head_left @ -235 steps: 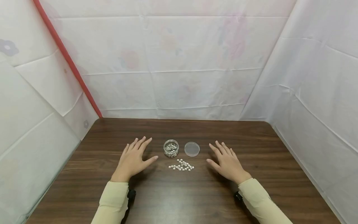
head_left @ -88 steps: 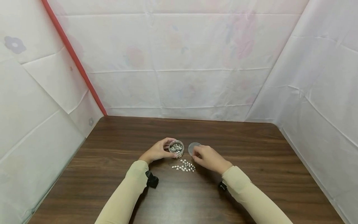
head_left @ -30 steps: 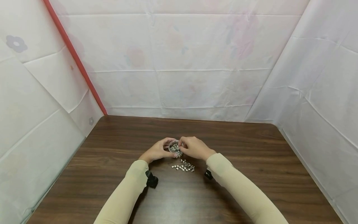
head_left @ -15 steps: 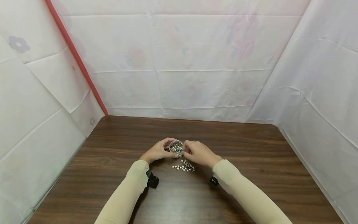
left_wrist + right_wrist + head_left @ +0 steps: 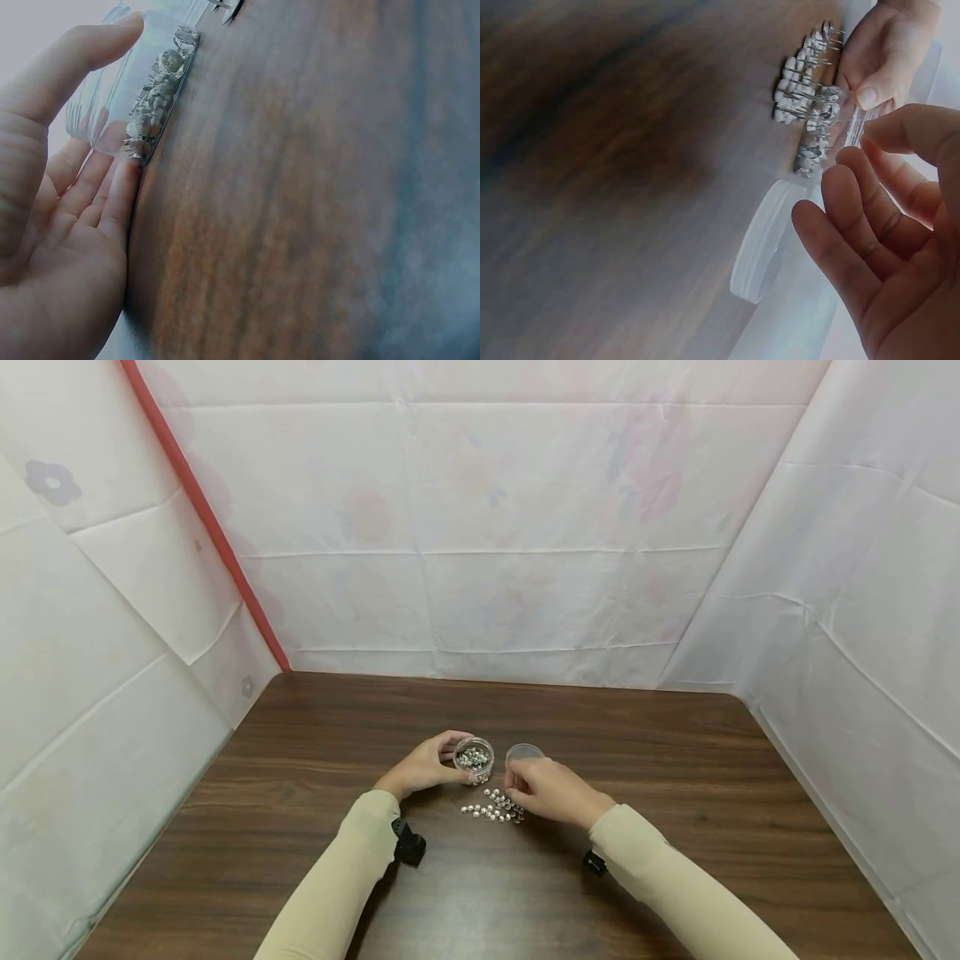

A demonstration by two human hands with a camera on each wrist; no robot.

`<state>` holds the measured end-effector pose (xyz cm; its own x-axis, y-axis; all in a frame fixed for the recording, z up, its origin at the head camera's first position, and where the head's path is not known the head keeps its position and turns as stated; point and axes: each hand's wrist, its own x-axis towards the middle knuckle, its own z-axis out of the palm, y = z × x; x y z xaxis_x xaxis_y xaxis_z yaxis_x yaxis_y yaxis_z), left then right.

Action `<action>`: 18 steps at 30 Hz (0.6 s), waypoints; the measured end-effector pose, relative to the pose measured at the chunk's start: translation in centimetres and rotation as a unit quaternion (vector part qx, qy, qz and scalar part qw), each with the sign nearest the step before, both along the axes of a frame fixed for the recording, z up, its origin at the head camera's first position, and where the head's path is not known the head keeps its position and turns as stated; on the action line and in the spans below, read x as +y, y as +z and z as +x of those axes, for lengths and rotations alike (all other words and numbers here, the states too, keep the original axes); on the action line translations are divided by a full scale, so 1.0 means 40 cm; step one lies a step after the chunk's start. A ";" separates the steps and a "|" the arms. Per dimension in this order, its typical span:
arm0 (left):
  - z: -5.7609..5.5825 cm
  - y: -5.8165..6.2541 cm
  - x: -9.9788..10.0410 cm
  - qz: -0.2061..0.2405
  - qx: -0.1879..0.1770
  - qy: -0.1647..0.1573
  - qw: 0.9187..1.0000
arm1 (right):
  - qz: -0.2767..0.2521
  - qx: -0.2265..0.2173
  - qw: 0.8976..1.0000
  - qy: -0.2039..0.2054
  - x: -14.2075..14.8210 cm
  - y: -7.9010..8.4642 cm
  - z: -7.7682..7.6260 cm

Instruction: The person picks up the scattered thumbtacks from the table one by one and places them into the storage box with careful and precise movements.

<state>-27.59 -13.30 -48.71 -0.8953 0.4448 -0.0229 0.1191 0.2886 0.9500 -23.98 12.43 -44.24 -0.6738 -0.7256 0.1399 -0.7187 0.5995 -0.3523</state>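
Observation:
My left hand (image 5: 420,767) holds a clear round jar (image 5: 491,750) on the table, thumb at the near side and fingers behind. Silver tacks (image 5: 159,97) lie in the bottom of the jar, as the left wrist view shows. Just in front of it, loose round-headed tacks (image 5: 491,812) are scattered, and their thin points show in the right wrist view. My right hand (image 5: 558,789) is over the right edge of these, fingers bent, partly covering the clear lid (image 5: 524,750). Its thumb and index fingertips come together; I cannot tell whether a tack is between them.
The dark wood-grain table (image 5: 360,710) extends around the jar and both arms. White patterned cloth (image 5: 480,602) hangs at the back and both sides. A red strip (image 5: 202,510) runs down the left corner. Black wrist cameras (image 5: 408,842) sit under the sleeves.
Both hands moved in from the sides, the left taking hold of the jar. In the last second my right hand went from over the jar rightward to the loose tacks, uncovering part of the lid.

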 end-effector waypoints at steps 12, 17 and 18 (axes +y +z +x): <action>-0.003 -0.008 0.001 -0.003 0.009 0.009 1.000 | 0.011 0.006 1.000 0.022 0.032 -0.013 0.020; -0.001 -0.006 0.001 -0.012 0.010 0.015 1.000 | 0.020 -0.022 0.999 0.037 0.042 -0.010 0.025; -0.001 -0.006 0.001 -0.014 0.010 0.015 1.000 | 0.023 -0.027 0.999 0.040 0.044 -0.010 0.025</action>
<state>-27.64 -13.27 -48.93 -0.9087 0.4171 -0.0161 0.1293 0.3179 0.9393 -22.97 14.19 -44.65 -0.6191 -0.7822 0.0700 -0.7455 0.5573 -0.3656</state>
